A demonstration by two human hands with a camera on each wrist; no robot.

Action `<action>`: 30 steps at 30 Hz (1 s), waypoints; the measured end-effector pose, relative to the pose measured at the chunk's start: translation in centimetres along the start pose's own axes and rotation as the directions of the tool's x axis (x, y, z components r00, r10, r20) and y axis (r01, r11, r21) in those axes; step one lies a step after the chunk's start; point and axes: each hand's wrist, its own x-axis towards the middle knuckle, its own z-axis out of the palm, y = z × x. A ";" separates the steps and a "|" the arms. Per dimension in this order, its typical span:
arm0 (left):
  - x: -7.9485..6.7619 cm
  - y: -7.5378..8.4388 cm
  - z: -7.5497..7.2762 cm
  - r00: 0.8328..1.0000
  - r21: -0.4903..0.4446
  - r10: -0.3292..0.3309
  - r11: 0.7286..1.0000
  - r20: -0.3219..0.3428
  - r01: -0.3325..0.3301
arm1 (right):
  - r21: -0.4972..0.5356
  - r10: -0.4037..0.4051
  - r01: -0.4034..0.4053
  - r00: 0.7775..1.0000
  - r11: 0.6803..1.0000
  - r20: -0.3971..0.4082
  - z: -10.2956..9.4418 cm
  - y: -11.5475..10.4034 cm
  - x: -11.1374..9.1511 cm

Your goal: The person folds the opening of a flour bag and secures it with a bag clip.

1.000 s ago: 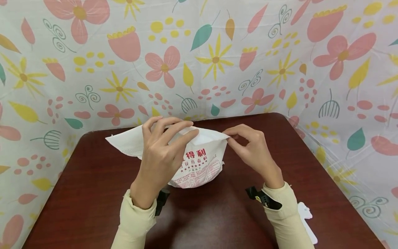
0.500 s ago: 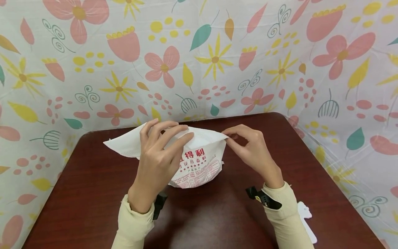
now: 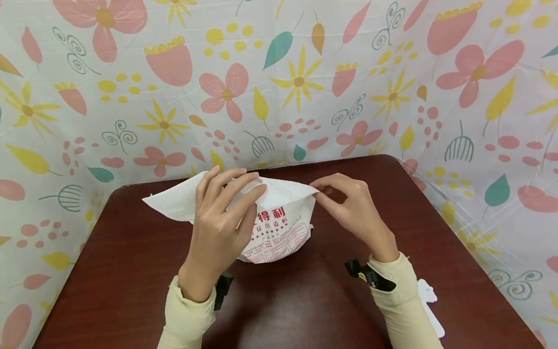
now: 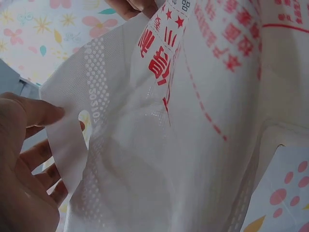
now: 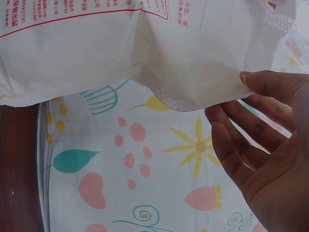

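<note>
"Start with the head view. Where's the bag on your screen?"

"I have the white bag (image 3: 276,237), printed with red characters, over the far half of the dark reddish tabletop (image 3: 296,315), between the hands. I can't tell whether its underside touches the wood. The left hand (image 3: 218,225) is raised in front of it, hiding part of the print; the right hand (image 3: 358,211) is at the bag's right corner. A flat white object (image 3: 427,292) lies beside the right sleeve (image 3: 401,303), partly hidden by it. Flowered cloth (image 3: 301,116) hangs behind."

"From here I can't read the left grip. What does its wrist view give?"

"There I see the left hand grasping the bag's edge beside an oval cut-out (image 4: 84,118): thumb (image 4: 48,113) on the near face, fingers behind. The panel stretches away, creased, with red print higher up. Other fingertips (image 4: 137,6) show at the top."

"And the right wrist view?"

"I've got the right hand pinching the bag's edge, its thumb (image 5: 268,84) above and the forefinger beneath; the lower fingers are loosely bent. The bag's rim sags beside that pinch."
</note>
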 end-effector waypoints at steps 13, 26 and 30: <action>0.2 0.7 0.7 1.000 0.045 -0.015 0.999 0.001 0.015 | -0.022 0.010 -0.010 1.000 1.000 -0.015 -0.6 -2.7 0.8; 0.2 0.8 0.4 0.999 0.069 -0.036 0.997 0.008 0.036 | -0.032 0.107 -0.104 0.991 0.994 0.084 0.3 -0.2 0.3; 0.0 0.9 0.2 0.999 0.077 -0.049 0.996 0.006 0.048 | -0.064 0.140 -0.134 0.986 0.989 0.091 0.7 -0.5 0.3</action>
